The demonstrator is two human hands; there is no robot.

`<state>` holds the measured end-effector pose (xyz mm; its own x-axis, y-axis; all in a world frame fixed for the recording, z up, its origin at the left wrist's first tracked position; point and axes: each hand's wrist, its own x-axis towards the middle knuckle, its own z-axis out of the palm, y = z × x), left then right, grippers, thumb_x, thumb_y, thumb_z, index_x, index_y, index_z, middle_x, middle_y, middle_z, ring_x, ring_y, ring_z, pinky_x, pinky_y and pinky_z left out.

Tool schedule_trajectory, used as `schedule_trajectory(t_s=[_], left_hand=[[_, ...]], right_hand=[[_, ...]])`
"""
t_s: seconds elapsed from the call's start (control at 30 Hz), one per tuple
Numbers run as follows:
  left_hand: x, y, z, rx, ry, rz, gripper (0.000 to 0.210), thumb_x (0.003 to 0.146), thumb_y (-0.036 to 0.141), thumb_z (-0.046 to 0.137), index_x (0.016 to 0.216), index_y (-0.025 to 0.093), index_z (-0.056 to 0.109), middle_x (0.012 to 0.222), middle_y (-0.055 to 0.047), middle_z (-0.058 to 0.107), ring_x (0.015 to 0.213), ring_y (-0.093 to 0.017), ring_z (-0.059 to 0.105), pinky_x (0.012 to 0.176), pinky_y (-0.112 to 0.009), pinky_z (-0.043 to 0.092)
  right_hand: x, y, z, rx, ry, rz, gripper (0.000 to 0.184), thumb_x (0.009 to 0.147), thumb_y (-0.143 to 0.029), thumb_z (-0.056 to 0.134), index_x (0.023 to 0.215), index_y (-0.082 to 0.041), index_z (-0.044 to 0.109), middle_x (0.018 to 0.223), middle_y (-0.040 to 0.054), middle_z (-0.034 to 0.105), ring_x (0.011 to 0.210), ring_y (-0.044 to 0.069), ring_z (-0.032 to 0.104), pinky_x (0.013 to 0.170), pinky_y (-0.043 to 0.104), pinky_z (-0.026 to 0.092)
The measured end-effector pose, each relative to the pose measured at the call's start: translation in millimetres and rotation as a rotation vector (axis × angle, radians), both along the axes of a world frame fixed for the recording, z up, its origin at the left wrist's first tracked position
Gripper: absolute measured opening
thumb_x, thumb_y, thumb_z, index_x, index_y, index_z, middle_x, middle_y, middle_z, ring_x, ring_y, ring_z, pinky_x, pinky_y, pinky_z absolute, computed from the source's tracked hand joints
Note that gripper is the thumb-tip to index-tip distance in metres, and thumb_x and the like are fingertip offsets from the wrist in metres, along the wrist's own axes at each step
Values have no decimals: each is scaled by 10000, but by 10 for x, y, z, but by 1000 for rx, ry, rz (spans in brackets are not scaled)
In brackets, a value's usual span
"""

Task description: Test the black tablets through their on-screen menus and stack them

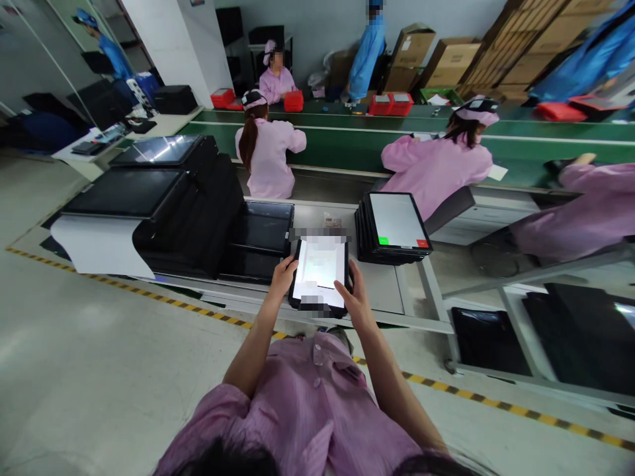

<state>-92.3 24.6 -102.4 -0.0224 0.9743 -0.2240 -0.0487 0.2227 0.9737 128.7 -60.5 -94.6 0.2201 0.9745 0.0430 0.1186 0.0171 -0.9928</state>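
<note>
Head view: left hand (pixel 284 276) and right hand (pixel 354 297) grip lit tablet (pixel 317 268) by opposite sides, over bench (pixel 384 294) front. Its writing: illegible to me. Nearby tablet stack (pixel 397 218): green label (pixel 383 241), red label (pixel 421 243), lettering too small.

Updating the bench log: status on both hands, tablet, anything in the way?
Left hand and right hand grip tablet by opposite sides. Tablet lit, right thumb over its front. Device stack close on the right, not blocking.

The flat, black-edged tablet (pixel 320 268) glows white. The long floor tape (pixel 446 389) has yellow and black stripes. The far desk (pixel 337 147) is green.
</note>
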Motion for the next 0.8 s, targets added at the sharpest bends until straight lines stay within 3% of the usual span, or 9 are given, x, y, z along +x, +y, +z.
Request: schedule_trajectory(t_s=[0.2, 0.4, 0.6, 0.8], left_hand=[[-11, 4, -24, -20, 73, 5, 445, 917, 383, 730, 1318, 200, 792, 1447, -99, 753, 1411, -316, 654, 1246, -448, 441], [-17, -27, 33, 23, 155, -6, 471, 888, 288, 771, 1351, 201, 775, 1477, -93, 734, 1432, -301, 637, 1255, -407, 435], [0, -54, 76, 39, 153, -23, 483, 896, 297, 778, 1368, 199, 765, 1459, -95, 746, 1424, -309, 646, 1233, -408, 464], [-13, -42, 118, 29, 147, -46, 427, 1000, 408, 655, 1344, 188, 777, 1478, -99, 732, 1490, -318, 594, 1292, -434, 388]], right_hand=[[24, -1, -75, -6, 31, 18, 890, 955, -602, 744, 1702, -363, 323, 1800, 46, 328, 1678, 320, 291, 1382, 611, 238], [69, -10, -171, 63, 1, 58, 841, 999, -579, 700, 1713, -392, 299, 1801, 25, 327, 1676, 321, 300, 1347, 612, 340], [61, -11, -181, 51, 7, 16, 820, 981, -552, 740, 1689, -387, 362, 1780, 42, 372, 1657, 333, 346, 1360, 629, 302], [79, 5, -171, 84, 7, 2, 772, 1003, -532, 711, 1676, -356, 376, 1742, 98, 437, 1584, 339, 478, 1261, 591, 482]])
